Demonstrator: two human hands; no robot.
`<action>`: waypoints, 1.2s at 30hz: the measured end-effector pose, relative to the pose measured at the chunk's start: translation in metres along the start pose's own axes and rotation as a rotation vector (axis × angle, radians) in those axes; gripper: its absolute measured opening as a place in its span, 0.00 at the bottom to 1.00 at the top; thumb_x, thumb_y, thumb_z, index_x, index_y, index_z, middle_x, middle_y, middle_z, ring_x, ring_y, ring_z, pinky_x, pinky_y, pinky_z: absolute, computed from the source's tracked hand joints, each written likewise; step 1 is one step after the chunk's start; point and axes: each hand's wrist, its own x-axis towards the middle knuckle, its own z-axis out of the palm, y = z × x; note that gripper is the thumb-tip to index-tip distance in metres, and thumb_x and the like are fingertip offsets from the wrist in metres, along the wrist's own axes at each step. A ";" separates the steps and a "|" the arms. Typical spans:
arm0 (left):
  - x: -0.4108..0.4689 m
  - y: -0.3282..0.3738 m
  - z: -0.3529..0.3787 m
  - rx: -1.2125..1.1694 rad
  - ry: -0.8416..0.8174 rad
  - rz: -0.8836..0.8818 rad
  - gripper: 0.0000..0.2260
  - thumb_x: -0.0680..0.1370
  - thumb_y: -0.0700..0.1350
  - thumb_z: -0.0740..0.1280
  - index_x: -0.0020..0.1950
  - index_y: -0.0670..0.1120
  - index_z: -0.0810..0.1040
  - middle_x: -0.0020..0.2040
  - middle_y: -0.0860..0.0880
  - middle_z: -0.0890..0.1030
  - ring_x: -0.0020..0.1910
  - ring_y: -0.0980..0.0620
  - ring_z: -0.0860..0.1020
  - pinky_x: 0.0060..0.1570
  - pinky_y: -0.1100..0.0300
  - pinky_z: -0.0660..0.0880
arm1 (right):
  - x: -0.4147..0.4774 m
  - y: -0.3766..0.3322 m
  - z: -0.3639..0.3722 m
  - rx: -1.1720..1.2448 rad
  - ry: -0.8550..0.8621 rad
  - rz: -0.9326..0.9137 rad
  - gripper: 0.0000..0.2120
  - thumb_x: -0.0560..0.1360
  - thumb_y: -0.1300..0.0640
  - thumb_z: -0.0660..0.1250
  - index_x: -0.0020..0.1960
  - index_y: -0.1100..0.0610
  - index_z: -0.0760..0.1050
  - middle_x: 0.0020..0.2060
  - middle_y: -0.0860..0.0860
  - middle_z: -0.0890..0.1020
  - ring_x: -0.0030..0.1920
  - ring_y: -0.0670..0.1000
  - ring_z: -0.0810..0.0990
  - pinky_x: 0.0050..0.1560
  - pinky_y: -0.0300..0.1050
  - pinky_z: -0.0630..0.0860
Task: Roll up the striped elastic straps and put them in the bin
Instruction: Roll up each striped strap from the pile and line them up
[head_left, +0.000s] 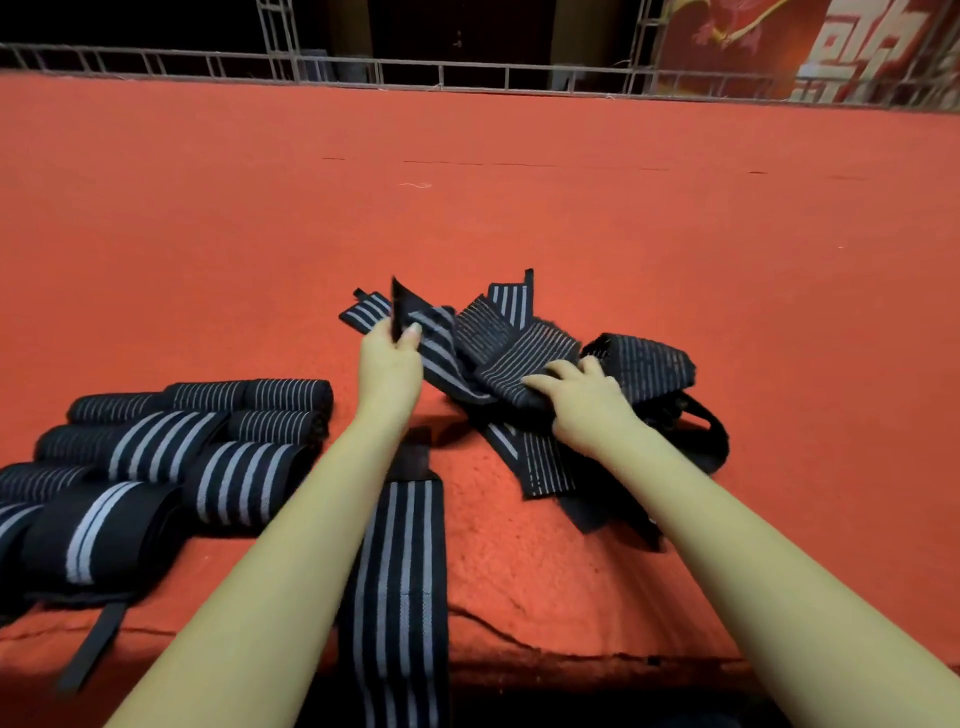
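A tangled pile of loose black straps with grey stripes (524, 332) lies on the red cloth surface (519, 208) in the middle. My left hand (389, 364) pinches the black end tab of one strap (401, 312) at the pile's left side. My right hand (582, 400) grips a fold of straps at the pile's near side. Several rolled-up straps (171, 457) sit packed together at the left. One flat strap (400, 582) runs from between my forearms down over the near edge. No bin is in view.
A metal railing (441, 73) runs along the far edge of the red surface. A red and white banner (831, 47) hangs at the back right. A thin black tab (93, 649) sticks out below the rolled straps.
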 end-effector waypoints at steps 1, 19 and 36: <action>0.008 -0.001 -0.007 0.015 0.024 0.001 0.05 0.82 0.39 0.60 0.51 0.45 0.74 0.40 0.53 0.76 0.42 0.51 0.75 0.44 0.57 0.72 | -0.001 0.012 0.000 -0.011 0.058 0.036 0.28 0.77 0.61 0.60 0.75 0.46 0.61 0.71 0.51 0.64 0.67 0.59 0.62 0.62 0.54 0.67; -0.003 0.025 0.017 0.038 -0.210 0.048 0.12 0.81 0.43 0.64 0.38 0.47 0.67 0.32 0.47 0.70 0.30 0.52 0.69 0.31 0.64 0.67 | 0.013 -0.023 -0.026 0.749 0.086 -0.143 0.31 0.72 0.45 0.71 0.71 0.55 0.67 0.69 0.50 0.72 0.72 0.49 0.62 0.74 0.47 0.59; 0.023 0.177 0.003 -0.048 -0.331 0.263 0.06 0.82 0.41 0.61 0.56 0.49 0.76 0.42 0.53 0.79 0.39 0.54 0.78 0.38 0.60 0.74 | 0.013 0.000 -0.124 1.292 0.165 -0.216 0.16 0.74 0.68 0.69 0.60 0.62 0.74 0.51 0.55 0.82 0.50 0.47 0.80 0.53 0.41 0.77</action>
